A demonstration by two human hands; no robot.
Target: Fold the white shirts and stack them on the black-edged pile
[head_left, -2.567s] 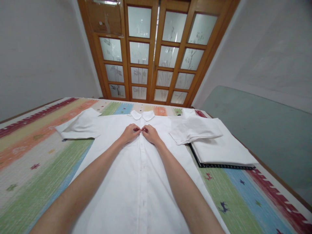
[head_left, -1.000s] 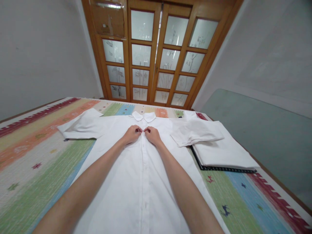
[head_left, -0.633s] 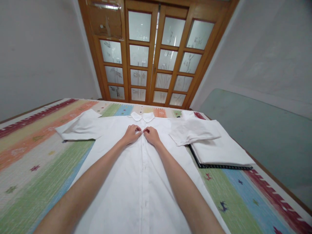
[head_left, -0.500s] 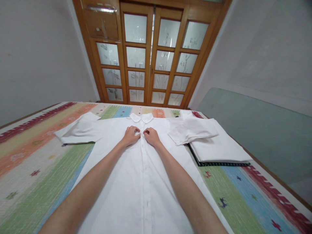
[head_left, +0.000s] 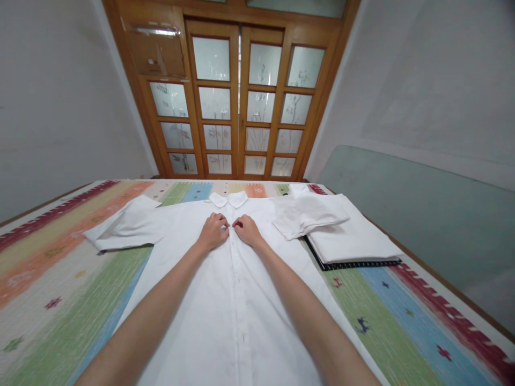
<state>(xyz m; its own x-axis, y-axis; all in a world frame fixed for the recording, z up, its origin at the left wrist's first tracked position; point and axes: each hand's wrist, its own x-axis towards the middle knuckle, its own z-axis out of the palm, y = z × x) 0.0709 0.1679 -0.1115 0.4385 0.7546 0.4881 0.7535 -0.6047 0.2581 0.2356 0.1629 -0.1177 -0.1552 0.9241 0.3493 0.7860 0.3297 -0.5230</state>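
Observation:
A white short-sleeved shirt [head_left: 197, 321] lies spread front up, its collar [head_left: 228, 200] at the far end and its button placket running down the middle toward me. My left hand [head_left: 214, 231] is closed at the placket just below the collar, with a bit of white cloth between thumb and fingers. Close by on the other side of the placket, my right hand [head_left: 246, 229] pinches the shirt's front edge with its fingertips. Any button between the fingers is too small to make out.
The shirt rests on a striped, patterned cover [head_left: 52, 284]. Folded white cloth [head_left: 354, 236] over a dark dotted piece [head_left: 362, 265] lies at the right, partly under the shirt's sleeve. A pale green panel [head_left: 418, 198] stands along the right wall; wooden glazed doors [head_left: 237, 102] close the far end.
My left hand has turned and its fingers have curled in closer to the placket. The right hand stays at the placket. The whole view has shifted slightly.

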